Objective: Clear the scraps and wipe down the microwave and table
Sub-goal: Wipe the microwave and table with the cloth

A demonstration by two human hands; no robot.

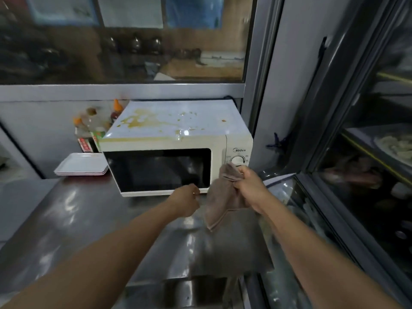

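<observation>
Microwave (176, 148): stood at the back of the steel table (66, 219), ahead of and above both hands; long axis ran left to right.
Stained top (156, 121): brown spill lay toward its left half.
Left hand (186, 200): fingers curled, apparently empty, low by the door's bottom edge.
Cloth (223, 197): hung between the hands.
Right hand (249, 184): gripped the cloth, nearer the dial (238, 160); likely the wiping hand.
</observation>
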